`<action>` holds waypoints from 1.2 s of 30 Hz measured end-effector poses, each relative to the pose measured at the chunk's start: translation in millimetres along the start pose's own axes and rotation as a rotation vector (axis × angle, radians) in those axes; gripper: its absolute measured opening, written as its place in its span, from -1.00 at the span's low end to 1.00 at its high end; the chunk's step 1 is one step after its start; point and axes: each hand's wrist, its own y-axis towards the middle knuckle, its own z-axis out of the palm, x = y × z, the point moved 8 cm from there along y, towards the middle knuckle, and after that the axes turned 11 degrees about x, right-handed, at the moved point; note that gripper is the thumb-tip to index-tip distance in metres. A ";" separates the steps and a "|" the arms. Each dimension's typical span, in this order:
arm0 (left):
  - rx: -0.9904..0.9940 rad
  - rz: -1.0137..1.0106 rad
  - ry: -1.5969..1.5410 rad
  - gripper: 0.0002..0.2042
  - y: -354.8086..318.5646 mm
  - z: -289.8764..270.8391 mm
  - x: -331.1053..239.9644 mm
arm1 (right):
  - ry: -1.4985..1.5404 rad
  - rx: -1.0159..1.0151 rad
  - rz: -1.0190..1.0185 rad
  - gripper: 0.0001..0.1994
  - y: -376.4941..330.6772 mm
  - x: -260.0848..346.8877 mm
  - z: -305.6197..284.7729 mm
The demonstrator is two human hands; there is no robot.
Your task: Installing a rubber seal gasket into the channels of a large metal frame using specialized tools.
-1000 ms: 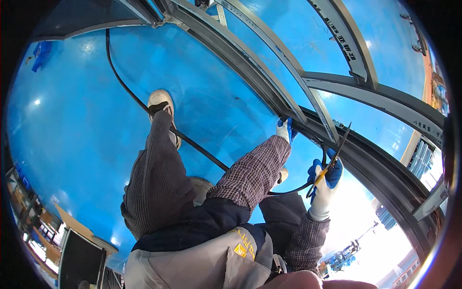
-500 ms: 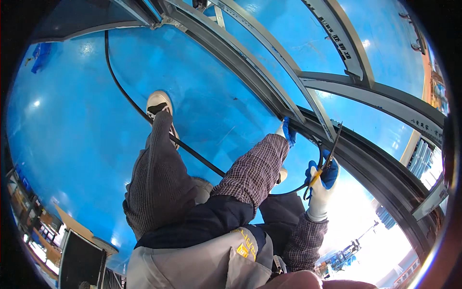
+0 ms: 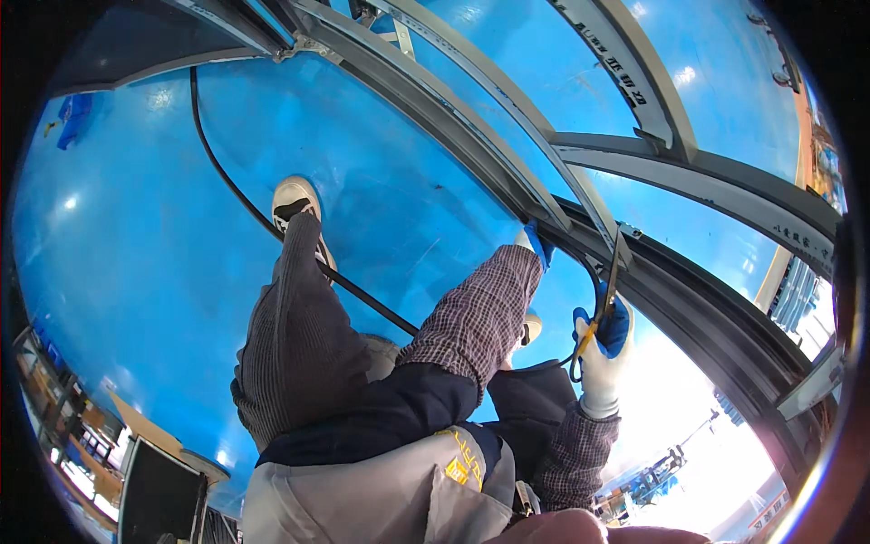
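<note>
My right hand (image 3: 603, 358), in a white glove with blue-coated fingers, is closed around scissors (image 3: 594, 331) with yellow-orange handles. Their blades point up toward the grey metal frame (image 3: 494, 172). A black flexible strip (image 3: 367, 301) crosses the floor, passes beneath my left arm and shows again as a bend beside the scissors. Whether the blades touch it, I cannot tell. My left hand (image 3: 538, 245), gloved alike, rests against the inner edge of the frame where the strip runs. Its sleeve and the back of the glove hide most of its fingers.
Metal crossbars (image 3: 625, 72) of the frame span the upper right. My shoe (image 3: 296, 198) stands by the strip on the blue floor (image 3: 136, 245). A dark panel (image 3: 159, 490) and a board are at lower left, and a blue item (image 3: 75, 120) lies at far left.
My right hand has shifted slightly left, and the scissors have turned more upright, nearer the bend of the strip. The left hand stays at the frame. The view has shifted slightly.
</note>
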 end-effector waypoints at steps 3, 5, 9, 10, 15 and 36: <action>0.009 -0.031 -0.003 -0.80 -0.3 4.1 -0.6 | -0.045 -0.004 -0.023 -0.49 -0.3 5.5 -2.2; 0.040 -0.048 -0.007 -0.80 -3.7 11.7 2.9 | -0.047 -0.002 -0.016 -0.49 0.3 5.7 -2.2; 0.095 -0.079 -0.019 -0.80 -14.0 18.9 8.7 | -0.054 -0.003 -0.009 -0.49 1.4 2.9 -1.6; 0.107 -0.092 -0.024 -0.80 -23.8 9.4 15.4 | -0.064 -0.006 -0.008 -0.49 1.7 0.9 -3.1; 0.159 -0.113 -0.061 -0.79 -40.9 14.1 57.6 | -0.121 0.002 -0.006 -0.49 4.1 3.3 2.8; 0.214 0.178 0.712 -0.75 -70.4 66.2 -23.8 | -0.139 -0.029 -0.046 -0.48 4.1 5.9 -1.7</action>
